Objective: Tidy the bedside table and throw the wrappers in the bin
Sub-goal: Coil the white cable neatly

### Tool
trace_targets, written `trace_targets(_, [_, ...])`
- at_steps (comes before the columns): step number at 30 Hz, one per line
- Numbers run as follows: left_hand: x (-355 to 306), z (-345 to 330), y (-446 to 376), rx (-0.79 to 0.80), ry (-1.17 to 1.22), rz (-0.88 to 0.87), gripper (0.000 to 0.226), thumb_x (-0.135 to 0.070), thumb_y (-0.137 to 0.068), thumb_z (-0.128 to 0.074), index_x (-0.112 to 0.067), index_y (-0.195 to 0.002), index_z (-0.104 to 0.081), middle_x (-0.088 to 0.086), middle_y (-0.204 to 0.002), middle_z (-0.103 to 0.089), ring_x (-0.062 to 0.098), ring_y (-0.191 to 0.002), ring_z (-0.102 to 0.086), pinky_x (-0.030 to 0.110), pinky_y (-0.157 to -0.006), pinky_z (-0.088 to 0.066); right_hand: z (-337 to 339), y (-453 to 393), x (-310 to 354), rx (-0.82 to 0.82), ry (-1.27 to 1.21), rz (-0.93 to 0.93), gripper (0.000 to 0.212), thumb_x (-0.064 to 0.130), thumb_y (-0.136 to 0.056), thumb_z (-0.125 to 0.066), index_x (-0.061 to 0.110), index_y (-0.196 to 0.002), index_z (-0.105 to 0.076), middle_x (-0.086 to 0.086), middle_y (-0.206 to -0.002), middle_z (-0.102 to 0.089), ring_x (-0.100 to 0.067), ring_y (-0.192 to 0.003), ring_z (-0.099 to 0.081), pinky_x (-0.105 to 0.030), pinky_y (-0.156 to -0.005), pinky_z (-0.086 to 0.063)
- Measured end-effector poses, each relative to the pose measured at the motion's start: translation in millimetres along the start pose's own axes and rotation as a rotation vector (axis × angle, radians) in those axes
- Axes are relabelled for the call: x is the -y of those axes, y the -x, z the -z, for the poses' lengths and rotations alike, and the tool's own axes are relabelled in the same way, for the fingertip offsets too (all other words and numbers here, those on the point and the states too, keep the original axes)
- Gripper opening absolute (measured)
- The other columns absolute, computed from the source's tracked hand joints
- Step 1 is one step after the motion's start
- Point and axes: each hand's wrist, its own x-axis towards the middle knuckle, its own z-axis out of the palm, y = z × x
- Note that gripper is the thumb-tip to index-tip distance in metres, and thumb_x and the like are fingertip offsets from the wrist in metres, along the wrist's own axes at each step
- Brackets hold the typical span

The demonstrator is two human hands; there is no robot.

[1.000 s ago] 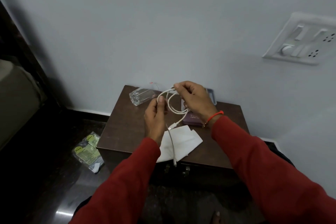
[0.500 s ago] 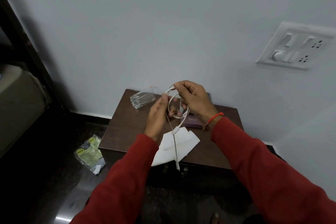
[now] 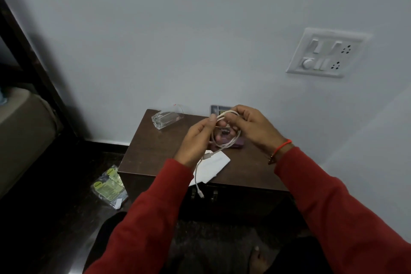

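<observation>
Both hands hold a white cable point(image 3: 224, 143) above the dark brown bedside table point(image 3: 151, 151). My right hand point(image 3: 251, 128) grips the coiled loops. My left hand point(image 3: 195, 140) pinches the strand beside them, and the loose end with its plug point(image 3: 201, 194) hangs over the table's front edge. On the table lie a white paper point(image 3: 216, 165), a purple flat object point(image 3: 236, 143) partly hidden behind the hands, a clear glass tumbler point(image 3: 165, 119) on its side at the back left, and a small framed item point(image 3: 216, 109) against the wall. A green-labelled plastic wrapper point(image 3: 110, 187) lies on the floor left of the table.
A switch and socket panel point(image 3: 325, 53) is on the wall at upper right. A bed with a dark frame point(image 3: 26, 55) and beige mattress point(image 3: 22, 131) stands at the left. The floor is dark and glossy. My bare foot point(image 3: 258, 258) shows below.
The cable coil has become tighter and the hanging end shorter as my hands wound it. The view has shifted slightly, moving the table right in the frame.
</observation>
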Motion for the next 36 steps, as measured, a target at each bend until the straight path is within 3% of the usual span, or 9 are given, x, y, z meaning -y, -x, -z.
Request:
trace_targets(5, [4.8, -10.1, 12.6, 0.078, 0.542, 0.074, 0.034, -0.026, -0.106, -0.041, -0.008, -0.098, -0.069, -0.002, -0.06, -0.039, 0.013, -0.057, -0.05, 0.024, -0.062, -0.05, -4.7, 22.8, -15.4, -0.014, -0.422, -0.132, 0.02, 0.018, -0.1, -0.052, 0.006, -0.109, -0.064, -0.005, -0.076, -0.063, -0.019, -0.067, -0.055, -0.034, -0.069, -0.053])
trace_targets(8, [7.9, -14.0, 15.9, 0.054, 0.769, 0.132, 0.029, -0.025, -0.105, -0.042, -0.005, -0.104, -0.064, -0.002, -0.062, -0.045, 0.014, -0.06, -0.052, 0.034, -0.076, -0.055, -9.6, 32.6, -23.4, -0.042, -0.426, -0.185, 0.024, 0.026, -0.1, -0.051, 0.008, -0.098, -0.067, -0.024, -0.091, -0.057, -0.015, -0.06, -0.051, -0.021, -0.048, -0.041])
trace_targets(11, [17.2, -17.8, 23.1, 0.109, 0.894, 0.203, 0.028, -0.024, -0.102, -0.044, -0.007, -0.111, -0.064, -0.004, -0.064, -0.047, 0.013, -0.064, -0.055, 0.033, -0.078, -0.054, -14.2, 36.4, -26.4, -0.107, -0.613, -0.261, 0.024, 0.022, -0.1, -0.052, 0.004, -0.088, -0.063, -0.019, -0.076, -0.052, -0.008, -0.045, -0.038, -0.019, -0.037, -0.031])
trace_targets(20, [32.3, -9.8, 31.4, 0.298, 0.965, 0.006, 0.094, -0.013, -0.062, -0.057, 0.007, -0.15, -0.031, 0.015, -0.118, -0.056, 0.03, -0.115, -0.054, 0.035, -0.099, -0.04, -23.6, 39.1, -24.5, -0.188, -0.937, -0.38, 0.021, 0.021, -0.096, -0.058, 0.005, -0.084, -0.063, -0.004, -0.066, -0.067, -0.003, -0.044, -0.05, -0.016, -0.046, -0.049])
trace_targets(24, [33.9, -7.0, 29.6, 0.4, 0.923, -0.049, 0.093, -0.008, -0.069, -0.063, 0.01, -0.151, -0.021, 0.034, -0.149, -0.03, 0.046, -0.129, -0.041, 0.039, -0.103, -0.044, -26.4, 36.9, -30.6, -0.202, -0.99, -0.417, 0.023, 0.02, -0.095, -0.057, 0.0, -0.102, -0.065, 0.001, -0.071, -0.059, -0.003, -0.043, -0.049, -0.013, -0.044, -0.047])
trace_targets(27, [38.2, -13.9, 24.6, 0.204, 0.726, -0.049, 0.077, -0.02, -0.085, -0.073, 0.007, -0.146, -0.035, 0.02, -0.13, -0.059, 0.031, -0.11, -0.062, 0.034, -0.09, -0.052, -31.7, 37.7, -35.3, -0.216, -0.949, -0.384, 0.034, 0.018, -0.096, -0.059, -0.005, -0.12, -0.062, -0.003, -0.079, -0.061, -0.003, -0.045, -0.049, -0.016, -0.045, -0.047])
trace_targets(29, [40.6, -19.1, 21.1, 0.093, 0.644, -0.05, 0.052, -0.025, -0.098, -0.056, 0.002, -0.141, -0.047, 0.007, -0.099, -0.069, 0.023, -0.093, -0.066, 0.032, -0.08, -0.056, -35.9, 39.6, -37.5, -0.225, -0.852, -0.336, 0.029, 0.019, -0.095, -0.06, -0.007, -0.106, -0.067, -0.004, -0.076, -0.063, -0.006, -0.05, -0.049, -0.02, -0.049, -0.048])
trace_targets(32, [40.4, -20.5, 17.6, -0.027, 0.546, -0.068, 0.033, -0.022, -0.107, -0.039, -0.006, -0.128, -0.059, -0.005, -0.063, -0.052, 0.015, -0.07, -0.064, 0.029, -0.079, -0.054, -42.0, 44.1, -40.0, -0.198, -0.747, -0.296, 0.023, 0.023, -0.095, -0.059, 0.012, -0.076, -0.064, 0.001, -0.067, -0.059, -0.01, -0.058, -0.048, -0.023, -0.052, -0.043])
trace_targets(36, [34.9, -16.8, 16.4, -0.072, 0.602, -0.069, 0.029, -0.032, -0.098, -0.05, -0.01, -0.108, -0.065, -0.007, -0.051, -0.038, 0.011, -0.053, -0.051, 0.025, -0.069, -0.05, -53.4, 53.0, -47.0, -0.112, -0.58, -0.266, 0.024, 0.033, -0.097, -0.055, 0.017, -0.081, -0.062, -0.005, -0.086, -0.064, -0.017, -0.07, -0.059, -0.03, -0.065, -0.045])
